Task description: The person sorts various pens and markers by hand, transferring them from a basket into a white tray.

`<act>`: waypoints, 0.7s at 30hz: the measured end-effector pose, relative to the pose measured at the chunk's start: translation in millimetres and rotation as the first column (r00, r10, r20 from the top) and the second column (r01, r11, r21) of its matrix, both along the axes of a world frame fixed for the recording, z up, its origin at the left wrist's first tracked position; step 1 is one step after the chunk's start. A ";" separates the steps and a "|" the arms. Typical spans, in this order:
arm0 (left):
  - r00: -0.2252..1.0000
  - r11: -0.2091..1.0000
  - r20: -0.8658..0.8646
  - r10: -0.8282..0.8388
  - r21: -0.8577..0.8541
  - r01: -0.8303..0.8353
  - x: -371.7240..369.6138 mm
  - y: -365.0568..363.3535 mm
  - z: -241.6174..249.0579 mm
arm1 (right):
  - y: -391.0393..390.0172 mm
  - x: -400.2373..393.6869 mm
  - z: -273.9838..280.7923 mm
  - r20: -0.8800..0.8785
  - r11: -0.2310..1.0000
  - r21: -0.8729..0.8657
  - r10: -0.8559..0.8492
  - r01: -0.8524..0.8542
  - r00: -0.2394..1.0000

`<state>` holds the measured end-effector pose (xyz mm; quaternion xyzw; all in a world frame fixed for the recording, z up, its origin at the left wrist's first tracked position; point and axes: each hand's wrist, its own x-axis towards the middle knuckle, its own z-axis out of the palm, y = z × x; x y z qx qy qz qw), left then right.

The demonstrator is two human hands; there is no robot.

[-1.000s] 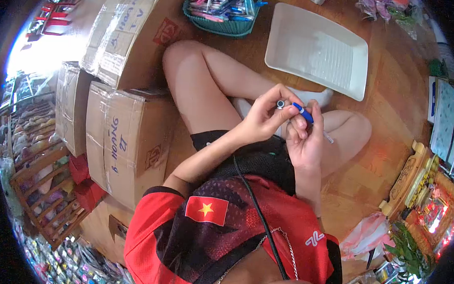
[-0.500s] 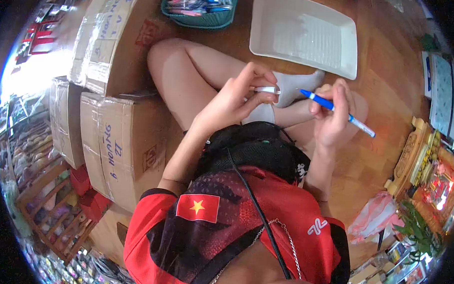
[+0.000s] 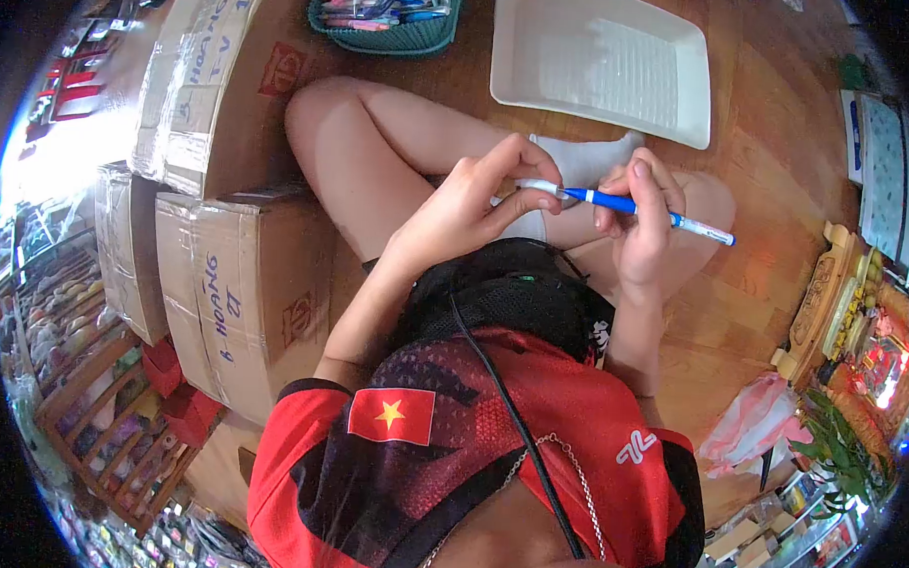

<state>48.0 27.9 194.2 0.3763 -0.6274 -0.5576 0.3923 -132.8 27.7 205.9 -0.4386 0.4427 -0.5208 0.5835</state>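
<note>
My left hand (image 3: 473, 193) pinches a small white pen cap (image 3: 538, 186) between thumb and fingers over my crossed legs. Closed around a blue-and-white pen (image 3: 614, 200), my right hand (image 3: 647, 216) holds it nearly level, its tip pointing left. The tip is right at the cap's mouth, in line with it, and the fingertips of the left hand partly hide the spot. The pen's white rear end sticks out to the right of my right hand.
A teal basket (image 3: 383, 39) full of pens stands ahead on the wooden floor, beside a white ribbed tray (image 3: 501, 55). Cardboard boxes (image 3: 236, 296) are stacked along my left. To the right are a pink-and-white plastic bag (image 3: 750, 425) and a carved wooden piece (image 3: 814, 297).
The pen has moved left and become more level, bringing its tip from a gap away to the cap's mouth. The left hand keeps its pinch on the cap.
</note>
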 end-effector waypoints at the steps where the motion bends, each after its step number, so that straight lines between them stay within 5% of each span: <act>1: 1.000 1.000 -0.012 0.010 0.003 -0.010 -0.1 -0.6 0.1 | 0.3 -0.9 -1.5 -0.003 1.000 0.007 -0.004 0.004 1.000; 15: 1.000 0.996 0.018 0.008 -0.086 -0.006 -4.5 -0.1 -0.1 | 2.6 13.8 0.2 -0.103 0.996 -0.039 0.080 -0.085 0.991; 21: 0.998 0.987 0.002 0.060 -0.147 -0.059 -11.6 -5.2 -7.6 | -2.8 18.7 -25.8 0.020 0.995 -0.037 0.094 -0.093 0.995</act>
